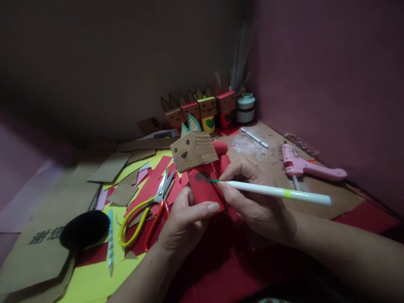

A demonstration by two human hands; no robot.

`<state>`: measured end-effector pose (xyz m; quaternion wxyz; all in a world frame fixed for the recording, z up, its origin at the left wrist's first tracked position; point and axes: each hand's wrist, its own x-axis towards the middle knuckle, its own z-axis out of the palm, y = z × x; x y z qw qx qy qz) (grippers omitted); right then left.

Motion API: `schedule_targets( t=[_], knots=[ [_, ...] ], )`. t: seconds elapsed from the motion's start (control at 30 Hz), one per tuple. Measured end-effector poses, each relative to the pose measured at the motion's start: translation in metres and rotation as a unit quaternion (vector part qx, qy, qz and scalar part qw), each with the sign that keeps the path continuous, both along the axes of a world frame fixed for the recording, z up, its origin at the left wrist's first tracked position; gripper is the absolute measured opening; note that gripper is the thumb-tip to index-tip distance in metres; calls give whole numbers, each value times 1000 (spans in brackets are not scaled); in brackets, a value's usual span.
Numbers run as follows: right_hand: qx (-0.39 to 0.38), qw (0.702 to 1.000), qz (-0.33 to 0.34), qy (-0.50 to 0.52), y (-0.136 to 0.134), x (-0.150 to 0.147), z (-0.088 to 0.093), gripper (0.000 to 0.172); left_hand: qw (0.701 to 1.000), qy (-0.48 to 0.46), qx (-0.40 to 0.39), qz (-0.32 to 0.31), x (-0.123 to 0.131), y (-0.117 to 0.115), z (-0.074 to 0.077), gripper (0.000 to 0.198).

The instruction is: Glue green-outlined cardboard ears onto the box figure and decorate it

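Observation:
My left hand [189, 214] is closed around the red paper body of a cardboard animal figure [186, 153], its thumb lying across the front. The figure has a box-shaped head with a drawn face and green-edged pointed ears. In my right hand [252, 202] is a white marker [268, 189] with a yellow-green band, pinched near its green tip. That tip touches or nearly touches the red body beside a dark drawn patch [202, 177]. The figure stands between both hands, tilted a little to the left.
Scissors [156, 206], a striped pencil [110, 244] and a black oval object [85, 229] lie left among paper and cardboard scraps. On the right are a pink glue gun [312, 167] and another marker [254, 137]. Several similar figures [206, 107] and a pale jar [245, 108] stand behind.

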<state>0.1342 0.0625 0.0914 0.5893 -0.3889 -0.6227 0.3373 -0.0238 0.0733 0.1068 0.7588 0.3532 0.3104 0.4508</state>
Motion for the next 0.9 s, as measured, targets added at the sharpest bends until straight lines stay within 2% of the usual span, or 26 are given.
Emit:
schedule_targets(
  t=[0.13, 0.33, 0.5, 0.7, 0.9],
  knots=[
    [8, 1000, 23, -19, -1, 2, 0, 7, 1000, 4, -9, 4, 2, 1, 2, 31],
    [2, 1000, -14, -13, 1, 1, -1, 6, 1000, 2, -2, 4, 3, 2, 1, 20],
    [16, 1000, 27, -2, 1, 1, 6, 11, 1000, 13, 1, 1, 3, 0, 2, 24],
    [-33, 999, 5, 42, 0, 1, 15, 21, 1000, 13, -1, 10, 4, -3, 2, 30],
    [-15, 999, 2, 35, 0, -1, 14, 20, 1000, 9, 5, 6, 5, -3, 1, 27]
  ],
)
